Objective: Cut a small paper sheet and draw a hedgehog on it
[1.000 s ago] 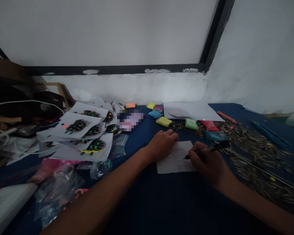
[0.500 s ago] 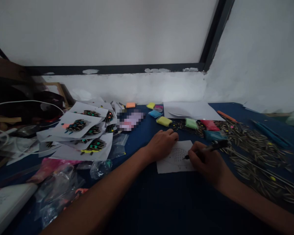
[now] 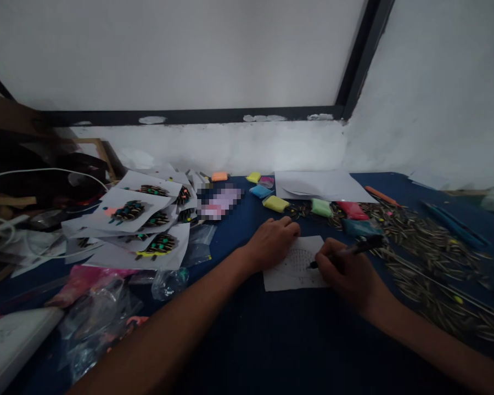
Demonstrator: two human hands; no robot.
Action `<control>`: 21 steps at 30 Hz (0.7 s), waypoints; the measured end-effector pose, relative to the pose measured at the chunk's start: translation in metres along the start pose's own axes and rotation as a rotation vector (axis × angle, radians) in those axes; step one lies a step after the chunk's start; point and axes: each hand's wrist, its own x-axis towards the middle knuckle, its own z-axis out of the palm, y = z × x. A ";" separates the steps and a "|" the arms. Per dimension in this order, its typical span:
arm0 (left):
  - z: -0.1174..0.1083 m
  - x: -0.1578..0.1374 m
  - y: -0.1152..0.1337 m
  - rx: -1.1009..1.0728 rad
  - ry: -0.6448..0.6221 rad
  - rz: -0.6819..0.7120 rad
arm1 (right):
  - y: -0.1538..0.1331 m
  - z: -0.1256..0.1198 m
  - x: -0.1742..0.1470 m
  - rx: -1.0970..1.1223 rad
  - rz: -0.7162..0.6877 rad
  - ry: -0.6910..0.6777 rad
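A small sheet of white paper (image 3: pixel 286 278) lies on the blue table, carrying a dark rounded drawing filled with rows of short marks. My left hand (image 3: pixel 273 241) rests on its upper left part, fingers curled in and pressing down; nothing shows in them. In my right hand (image 3: pixel 346 269) is a black marker (image 3: pixel 364 244), held like a pen, its tip at the right side of the drawing. The marker's middle is partly hidden by my fingers.
Sunflower seeds (image 3: pixel 432 247) are heaped at the right, near a blue pencil-like tool (image 3: pixel 456 225). Clay packets, including a yellow packet (image 3: pixel 276 204), line the back. Left are stacked seed-decorated sheets (image 3: pixel 111 233), clear plastic bags (image 3: pixel 102 307) and a white box (image 3: pixel 20 340).
My right hand and the marker tip shift very slightly over the drawing. My left hand stays in place on the paper.
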 end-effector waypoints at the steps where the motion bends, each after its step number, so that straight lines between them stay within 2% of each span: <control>1: 0.000 0.000 0.000 0.001 -0.004 -0.001 | 0.000 0.000 0.000 -0.001 -0.001 0.000; 11: 0.001 0.000 -0.001 -0.002 0.022 0.006 | -0.001 -0.001 0.000 -0.030 0.009 0.027; 21: -0.002 0.000 0.001 0.006 -0.017 -0.008 | -0.004 -0.002 -0.001 -0.006 0.012 -0.004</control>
